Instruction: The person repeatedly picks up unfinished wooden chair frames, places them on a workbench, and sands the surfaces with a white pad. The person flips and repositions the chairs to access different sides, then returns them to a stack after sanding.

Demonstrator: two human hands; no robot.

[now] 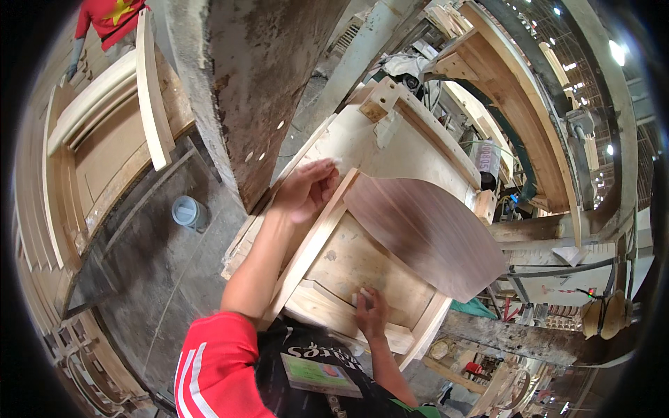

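Observation:
A pale wooden frame (317, 244) lies on the workbench before me, with a curved dark-brown wood-grain panel (425, 233) set along its far right side. My left hand (306, 191) is just left of the frame's upper corner, over the bench; its fingers are curled in, and anything inside them is hidden. Within the frame, my right hand (371, 315) is closed near a pale crosspiece (334, 313). Something small and whitish shows at its fingertips, too small to name.
A grimy metal post (258, 90) rises beyond my left hand. A lidded bucket (189, 212) stands on the floor at left, near stacked curved wooden frames (104, 132). A person in red (111, 21) is at far left. A large curved wooden piece (512, 90) stands at right.

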